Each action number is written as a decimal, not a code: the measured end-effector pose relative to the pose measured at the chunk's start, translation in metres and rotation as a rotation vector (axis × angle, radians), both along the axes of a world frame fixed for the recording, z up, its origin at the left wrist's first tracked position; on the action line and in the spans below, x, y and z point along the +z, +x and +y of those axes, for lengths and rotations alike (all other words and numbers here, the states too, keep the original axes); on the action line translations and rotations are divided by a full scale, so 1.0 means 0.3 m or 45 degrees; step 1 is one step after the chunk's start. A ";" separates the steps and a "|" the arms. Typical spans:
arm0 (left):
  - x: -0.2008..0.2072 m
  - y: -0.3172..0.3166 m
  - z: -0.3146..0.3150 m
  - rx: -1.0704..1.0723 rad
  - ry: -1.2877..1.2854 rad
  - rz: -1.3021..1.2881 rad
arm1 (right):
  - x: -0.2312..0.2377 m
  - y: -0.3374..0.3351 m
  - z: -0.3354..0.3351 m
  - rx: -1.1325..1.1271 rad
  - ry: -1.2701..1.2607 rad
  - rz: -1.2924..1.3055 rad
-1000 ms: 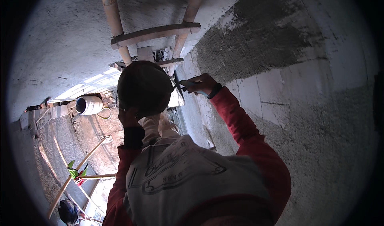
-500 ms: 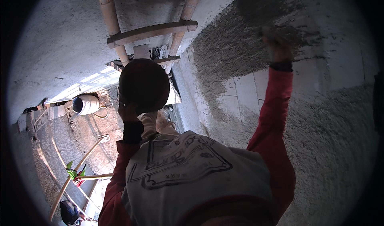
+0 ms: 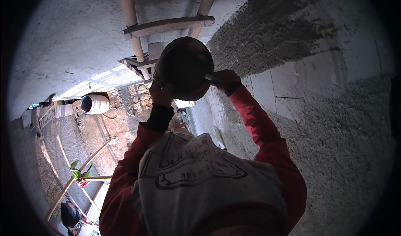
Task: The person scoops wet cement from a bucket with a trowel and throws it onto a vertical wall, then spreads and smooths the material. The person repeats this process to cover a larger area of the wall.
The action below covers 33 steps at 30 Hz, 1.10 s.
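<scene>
My left hand (image 3: 162, 94) grips the near left rim of a dark round bowl (image 3: 181, 66), held up in front of my chest. Shadow hides most of what is inside it. At the bowl's right side my right hand (image 3: 227, 80) is closed round a trowel (image 3: 211, 77); only a short, pale piece of it shows at the fingers, and the rest is lost in the dark. Beyond the right hand, a dark patch of wet mortar (image 3: 267, 31) covers part of the block wall (image 3: 288, 79).
A bamboo ladder (image 3: 167, 26) with wooden rungs leans ahead of me. Down at the left, a white bucket (image 3: 96, 104) lies tipped on the dirt ground, near bamboo poles (image 3: 62, 198) tied with coloured cloth (image 3: 81, 176). Rough plastered wall (image 3: 342, 152) runs along my right.
My right hand has come down from the mortar patch to the bowl with the trowel. The bowl has shifted right and slightly up in view, and the surroundings have shifted slightly.
</scene>
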State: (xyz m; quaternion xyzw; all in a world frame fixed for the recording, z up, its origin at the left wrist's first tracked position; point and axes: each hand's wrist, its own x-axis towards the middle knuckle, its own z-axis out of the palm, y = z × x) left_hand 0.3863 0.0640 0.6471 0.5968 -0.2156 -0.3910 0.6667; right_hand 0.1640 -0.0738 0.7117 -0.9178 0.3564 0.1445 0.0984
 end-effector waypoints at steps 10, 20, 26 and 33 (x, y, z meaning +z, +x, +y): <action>-0.003 0.108 0.111 0.224 0.274 0.437 | 0.097 0.018 -0.026 -0.061 0.401 -0.869; -0.157 0.257 0.270 0.339 0.350 0.109 | -0.126 -0.373 -0.747 -1.276 1.580 -1.086; -0.146 0.268 0.264 0.423 0.444 0.024 | 0.603 -0.341 -0.751 -1.245 0.141 -1.156; -0.172 0.200 0.116 0.217 0.183 0.104 | 0.384 -0.134 -0.400 -0.467 -0.052 -0.597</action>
